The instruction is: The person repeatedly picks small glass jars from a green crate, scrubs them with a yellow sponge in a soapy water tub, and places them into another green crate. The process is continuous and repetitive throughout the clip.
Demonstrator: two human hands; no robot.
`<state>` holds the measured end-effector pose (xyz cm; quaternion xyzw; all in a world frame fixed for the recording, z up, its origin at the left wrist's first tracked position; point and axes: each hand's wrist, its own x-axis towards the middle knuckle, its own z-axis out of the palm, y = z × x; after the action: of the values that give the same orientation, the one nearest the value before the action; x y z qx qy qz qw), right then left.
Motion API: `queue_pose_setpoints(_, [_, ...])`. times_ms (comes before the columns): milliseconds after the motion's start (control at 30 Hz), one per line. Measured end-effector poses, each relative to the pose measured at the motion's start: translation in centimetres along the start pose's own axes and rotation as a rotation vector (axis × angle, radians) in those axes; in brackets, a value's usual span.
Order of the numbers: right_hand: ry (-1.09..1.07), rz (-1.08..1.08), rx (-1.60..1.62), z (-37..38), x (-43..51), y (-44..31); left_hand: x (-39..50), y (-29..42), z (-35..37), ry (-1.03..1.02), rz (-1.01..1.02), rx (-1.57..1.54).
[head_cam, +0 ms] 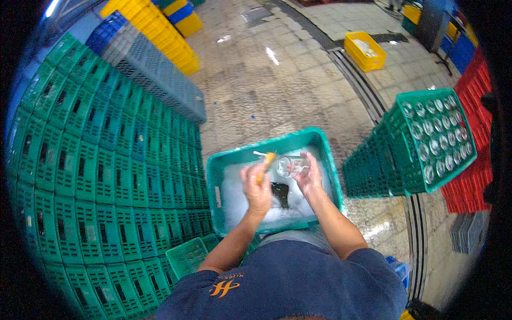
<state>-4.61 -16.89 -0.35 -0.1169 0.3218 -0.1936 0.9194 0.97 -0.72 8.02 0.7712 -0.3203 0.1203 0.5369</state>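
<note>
Above a green plastic tub [213, 188] of foamy water [240, 204], my right hand [311, 180] grips a clear drinking glass [285, 166], its mouth turned toward the left. My left hand [256, 188] is closed around a yellow sponge [267, 165], a short gap away from the glass. White foam clings near the sponge's upper end. Between my wrists, a dark patch [281, 194] shows through the suds; I cannot tell whether it is water or something lying in it.
Stacked green crates [92, 160] wall off the left side. On the right, a stack of green crates holds several glasses [443, 138] in its top one, beside red crates [472, 120]. A drain channel [360, 86] crosses the wet tiled floor [256, 80], near a yellow crate [368, 60].
</note>
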Motion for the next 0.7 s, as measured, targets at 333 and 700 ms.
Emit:
queue_pose_setpoints(333, [-0.374,0.071,-0.138,6.2,3.5,2.8,-1.4,2.2,0.9,-0.622,-0.280,0.199])
queue_pose_setpoints(700, [-0.318,-0.088,-0.653,7.5,3.1,2.1,-2.5,-0.2,1.3,-0.560,-0.311,0.094])
